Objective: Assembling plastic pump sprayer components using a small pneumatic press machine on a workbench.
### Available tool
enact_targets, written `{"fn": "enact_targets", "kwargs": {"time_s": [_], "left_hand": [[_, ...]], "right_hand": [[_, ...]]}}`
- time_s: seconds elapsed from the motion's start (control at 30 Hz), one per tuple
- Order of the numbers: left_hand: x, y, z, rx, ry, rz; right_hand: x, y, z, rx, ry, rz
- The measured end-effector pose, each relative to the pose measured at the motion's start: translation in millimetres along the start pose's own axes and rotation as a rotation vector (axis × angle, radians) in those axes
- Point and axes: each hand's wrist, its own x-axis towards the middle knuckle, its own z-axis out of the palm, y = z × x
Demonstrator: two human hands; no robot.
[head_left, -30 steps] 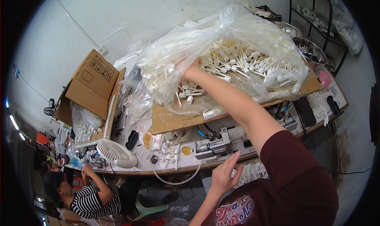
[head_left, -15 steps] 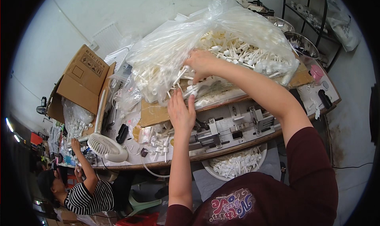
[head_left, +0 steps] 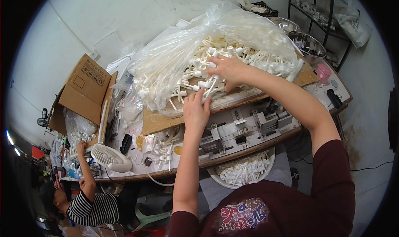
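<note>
Beyond a basin [head_left: 272,159] of white pieces [head_left: 245,170] and a metal fixture [head_left: 266,125] on the worktop [head_left: 134,159], my left grip [head_left: 196,114] and right grip [head_left: 232,71], thumbs apart from fingers, meet white capped sticks [head_left: 213,85] at a clear bag's [head_left: 183,41] mouth, atop cardboard [head_left: 160,123]; whether either pinches any, I cannot tell.

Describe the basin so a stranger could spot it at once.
Find the bench, then its near edge. Just below, in front of the person's torso, sits the basin. Unlike the metal bowls at the bench's far right, it is pale and holds white pieces.
</note>
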Motion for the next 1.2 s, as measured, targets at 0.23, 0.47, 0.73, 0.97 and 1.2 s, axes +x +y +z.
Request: {"fn": "enact_targets", "kwargs": {"time_s": [0.23, 0.47, 0.73, 0.97, 1.2], "left_hand": [[9, 1, 11, -0.011, 0.044, 0.043], [23, -9, -2, -0.057, 0.044, -0.006], [-2, -7, -26, -0.146, -0.077, -0.114], [-4, 2, -36, -0.161, 0.04, -0.051], [-11, 28, -56, -0.343, 0.119, -0.151]], "right_hand": [[-6, 2, 15, -0.033, 0.071, 0.062], [27, 2, 20, 0.03, 0.126, 0.186], [2, 10, 8, 0.344, 0.024, 0.123], [-43, 18, 5, 0.346, 0.339, 0.118], [-86, -30, 31, 0.355, 0.53, 0.086]]}}
